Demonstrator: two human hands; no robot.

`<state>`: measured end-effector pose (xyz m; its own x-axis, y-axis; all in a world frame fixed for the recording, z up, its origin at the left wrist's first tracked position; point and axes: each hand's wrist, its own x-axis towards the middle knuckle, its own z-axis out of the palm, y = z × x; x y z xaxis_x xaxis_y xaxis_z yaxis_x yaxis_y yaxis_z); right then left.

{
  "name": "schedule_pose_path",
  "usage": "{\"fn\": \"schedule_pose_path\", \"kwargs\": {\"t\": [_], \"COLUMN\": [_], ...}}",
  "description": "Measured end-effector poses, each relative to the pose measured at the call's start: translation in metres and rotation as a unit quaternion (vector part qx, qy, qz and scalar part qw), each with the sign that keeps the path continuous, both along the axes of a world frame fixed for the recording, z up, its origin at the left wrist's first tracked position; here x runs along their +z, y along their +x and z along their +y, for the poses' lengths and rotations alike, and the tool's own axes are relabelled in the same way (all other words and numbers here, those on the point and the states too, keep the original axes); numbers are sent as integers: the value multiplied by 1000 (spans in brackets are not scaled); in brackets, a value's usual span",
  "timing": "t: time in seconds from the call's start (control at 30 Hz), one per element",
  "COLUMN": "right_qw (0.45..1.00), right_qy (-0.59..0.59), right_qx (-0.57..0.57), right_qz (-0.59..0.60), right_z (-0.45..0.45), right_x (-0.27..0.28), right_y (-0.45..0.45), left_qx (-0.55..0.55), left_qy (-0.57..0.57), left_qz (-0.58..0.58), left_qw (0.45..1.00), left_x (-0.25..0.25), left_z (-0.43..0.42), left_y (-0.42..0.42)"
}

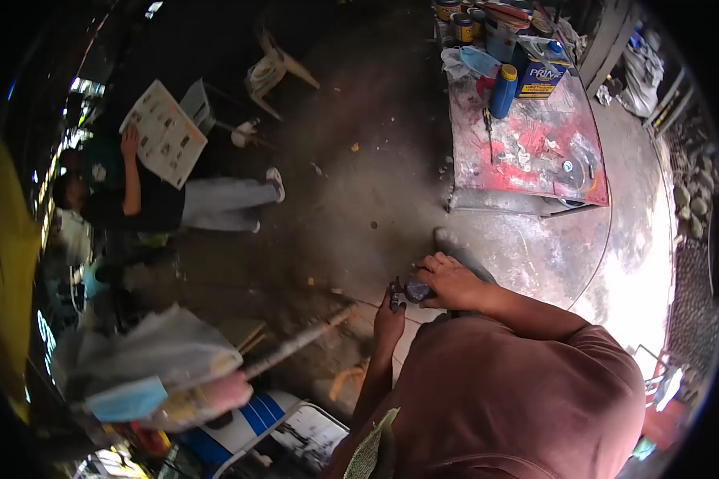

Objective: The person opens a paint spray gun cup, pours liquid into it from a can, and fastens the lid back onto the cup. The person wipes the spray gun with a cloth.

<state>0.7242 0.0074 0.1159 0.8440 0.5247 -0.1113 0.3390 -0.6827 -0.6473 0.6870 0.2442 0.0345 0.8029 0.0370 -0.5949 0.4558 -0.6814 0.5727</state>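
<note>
seemingly dark-grey handheld object (418, 290), red-smeared table (567, 132), yellow-capped blue bottle (503, 94)

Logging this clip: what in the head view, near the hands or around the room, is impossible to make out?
All in the head view:
Dark piece: partly covered by the right hand.
Dark part at the left hand: too small to identify.
Printed sheet held by another person: print too small.
Plastic bag: blurred, contents unclear.
Yellow thing: cut off by the lens's dark edge.

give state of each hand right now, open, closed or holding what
Left hand: closed, holding a small dark object.
Right hand: closed over a dark rounded piece; exact grip unclear.
</note>
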Motion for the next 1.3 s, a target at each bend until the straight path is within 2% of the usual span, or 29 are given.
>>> {"fn": "schedule_pose_path", "kwargs": {"t": [0.1,0.13,0.23,0.27,0.3,0.37,0.4,0.43,0.47,0.5,0.57,0.6,0.67,0.7,0.83,0.9,0.93,0.97,1.03,1.1,1.17,1.3], "right_qw": [1000,999,996,992,985,986,970,944,871,804,626,535,392,386,212,174,184,172,133,118,146,87], "right_qy": [5,14,69,103,137,119,172,231,338,430,591,629,719,715,754,743,735,734,727,704,668,614], "right_qx": [-20,-24,-54,-77,-100,-82,-154,-223,-355,-411,-508,-562,-574,-582,-612,-628,-632,-633,-643,-657,-682,-724], "right_qz": [23,18,5,11,19,-85,-80,-80,-26,-8,28,40,-3,-49,-110,-152,-163,-174,-200,-241,-261,-302], "right_z": [5,5,11,14,14,-1,-9,-17,-33,-58,-122,-154,-220,-245,-335,-356,-364,-370,-382,-398,-415,-440], "right_x": [-11,-21,-38,-38,-38,-55,-56,-53,-49,-40,-30,-22,-26,-30,-68,-72,-74,-74,-77,-91,-113,-135], "right_y": [65,85,160,187,213,278,309,340,369,399,456,474,501,507,521,529,532,535,543,541,530,504], "left_qx": [-49,-49,-88,-86,-67,-15,10,37,67,97,146,159,192,201,228,236,238,240,242,239,238,232], "left_qy": [18,-28,0,-19,-23,-43,-48,-55,-66,-74,-96,-101,-117,-123,-142,-154,-160,-165,-175,-182,-191,-208], "left_qz": [-47,-44,-43,-90,-65,-19,1,19,36,51,72,79,94,103,128,138,147,154,165,173,180,191], "left_qw": [998,997,995,992,995,999,999,998,995,991,982,979,970,966,955,949,947,944,940,938,935,931], "left_x": [-6,-23,-32,-75,-75,-78,-78,-75,-74,-70,-73,-73,-78,-82,-105,-116,-124,-130,-143,-148,-148,-163], "left_z": [0,5,22,49,54,68,79,89,98,108,121,124,132,133,140,139,137,136,132,126,121,114], "left_y": [73,97,176,198,223,272,293,314,333,353,392,410,449,468,539,577,597,618,659,707,755,848]}}
